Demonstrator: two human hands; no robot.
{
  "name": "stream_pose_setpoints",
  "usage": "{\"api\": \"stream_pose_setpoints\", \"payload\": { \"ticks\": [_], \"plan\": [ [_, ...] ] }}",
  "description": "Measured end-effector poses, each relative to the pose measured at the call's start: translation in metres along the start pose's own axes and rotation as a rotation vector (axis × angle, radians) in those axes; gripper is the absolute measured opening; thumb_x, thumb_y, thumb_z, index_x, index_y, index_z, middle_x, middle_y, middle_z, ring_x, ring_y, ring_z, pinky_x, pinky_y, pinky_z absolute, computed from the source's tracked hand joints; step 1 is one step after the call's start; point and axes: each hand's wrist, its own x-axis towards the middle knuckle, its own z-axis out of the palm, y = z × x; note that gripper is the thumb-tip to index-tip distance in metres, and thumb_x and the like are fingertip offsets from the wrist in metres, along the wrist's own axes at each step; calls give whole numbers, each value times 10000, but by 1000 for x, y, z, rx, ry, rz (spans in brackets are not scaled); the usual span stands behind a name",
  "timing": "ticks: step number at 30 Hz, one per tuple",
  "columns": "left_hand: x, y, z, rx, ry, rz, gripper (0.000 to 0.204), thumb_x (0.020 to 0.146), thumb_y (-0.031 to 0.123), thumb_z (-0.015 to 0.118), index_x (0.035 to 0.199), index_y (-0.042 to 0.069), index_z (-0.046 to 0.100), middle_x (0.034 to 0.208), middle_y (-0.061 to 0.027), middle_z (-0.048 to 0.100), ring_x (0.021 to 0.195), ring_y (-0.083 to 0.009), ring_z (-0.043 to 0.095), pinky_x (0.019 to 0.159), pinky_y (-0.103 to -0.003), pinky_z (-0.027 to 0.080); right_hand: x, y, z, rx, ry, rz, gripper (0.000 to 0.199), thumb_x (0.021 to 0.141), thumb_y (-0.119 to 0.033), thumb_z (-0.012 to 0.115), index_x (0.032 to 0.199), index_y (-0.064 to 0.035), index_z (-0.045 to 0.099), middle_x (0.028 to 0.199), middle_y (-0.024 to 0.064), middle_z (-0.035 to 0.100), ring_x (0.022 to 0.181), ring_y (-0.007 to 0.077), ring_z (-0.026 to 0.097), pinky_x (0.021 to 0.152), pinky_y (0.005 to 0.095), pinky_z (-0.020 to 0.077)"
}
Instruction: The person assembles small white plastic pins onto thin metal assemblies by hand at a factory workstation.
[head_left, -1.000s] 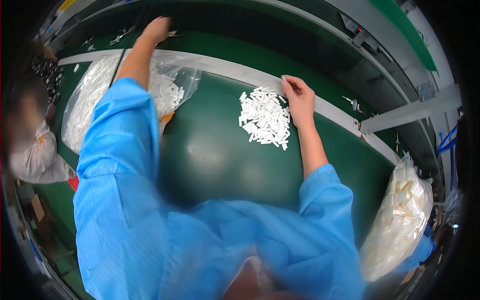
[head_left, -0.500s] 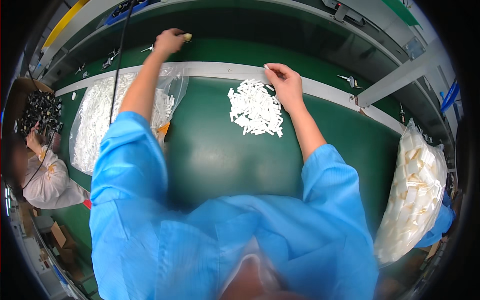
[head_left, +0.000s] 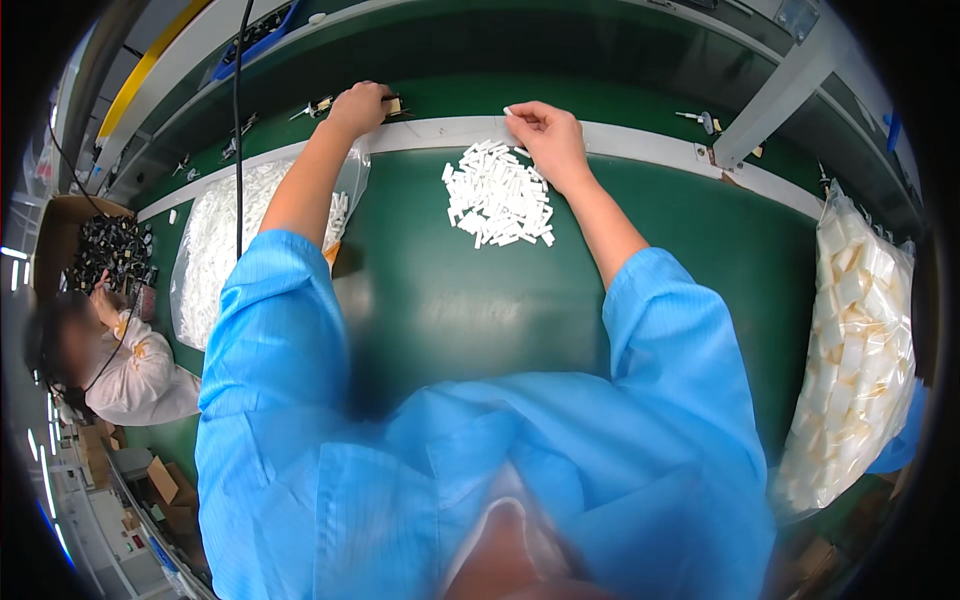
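At the far left, beyond a white rail (head_left: 450,131), my left hand (head_left: 360,108) is closed with fingertips at a small pale-yellow block (head_left: 395,105) with dark thin parts, low over the green strip. The fingers hide part of the block. My right hand (head_left: 550,142) pinches a small white tube-like piece (head_left: 508,112) between thumb and forefinger, above the rail. Just nearer me lies a loose pile of short white pieces (head_left: 497,195) on the green tabletop (head_left: 480,310). Under my left forearm rests a clear bag (head_left: 215,260) full of similar white pieces.
Small parts with metal pins (head_left: 312,108) and another such part (head_left: 702,122) lie along the far strip. A large bag of cream-white pieces (head_left: 850,350) stands at the right. A co-worker (head_left: 140,365) sits left beside a carton of black parts (head_left: 110,250). A black cable (head_left: 239,150) hangs down.
My left hand has come nearer and to the right with the pale-yellow block, lower over the strip. My right hand still pinches the white piece. The whole view has shifted slightly.
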Motion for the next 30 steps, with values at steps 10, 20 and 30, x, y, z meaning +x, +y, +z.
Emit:
{"api": "stream_pose_setpoints", "payload": {
  "ticks": [10,20,30],
  "plan": [
    [-17,113,-59,-2193,-154,-263,220,990,150,396,1030,-59,450,894,-150,554,641,-149,473,497,-235,384,7,-1,-4,243,58,86,176,842,-100,649,969,21,653,800,76,670,678,121,630,625,236,527],
    [47,142,-9,-2655,-257,-175,205,990,108,363,1050,-75,432,910,-134,533,624,-117,432,512,-222,366,7,-8,-1,264,-42,215,149,855,-92,650,940,30,641,747,31,626,622,66,550,563,202,454],
    [79,118,34,-2861,-542,388,252,952,131,384,1107,-29,502,948,-149,591,678,-147,523,596,-254,432,26,3,11,26,27,85,181,773,-166,693,847,0,689,668,55,668,540,101,608,520,236,485]
  ]
}}
